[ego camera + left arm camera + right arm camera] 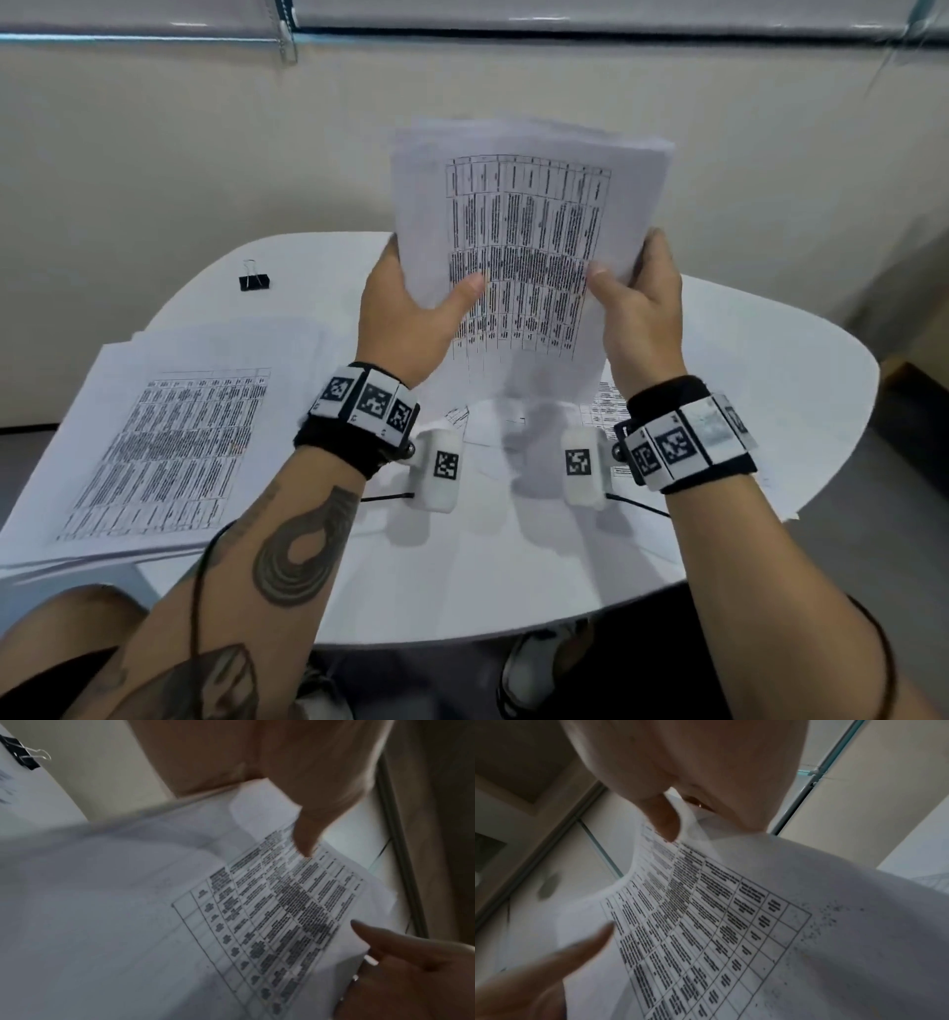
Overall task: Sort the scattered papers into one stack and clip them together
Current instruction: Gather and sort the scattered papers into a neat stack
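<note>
Both hands hold a sheaf of papers upright above the middle of the white table. The left hand grips its left edge, thumb laid across the printed front and fingers behind; the right hand grips the right edge the same way, thumb on the front face. In the wrist views each thumb presses onto the printed grid, and the fingers behind the sheets are mostly hidden. The top edges of the sheaf look fanned and uneven, so the sheets seem gathered but not yet squared; its lower edge hangs just above the table or rests lightly on it, and which of the two I cannot tell. Gathering looks only partly done. A second pile of printed sheets lies flat at the near left of the table, its edges stepped and overhanging the rim, and a few more loose sheets lie beneath and to the right of the hands, partly hidden by the wrists. The black binder clip sits at the far left of the table, apart from every sheet and untouched. By my reading, what is left is to square the held sheaf, join it with the left pile and the loose sheets into one stack, then fetch the clip and fasten it over one edge.
</note>
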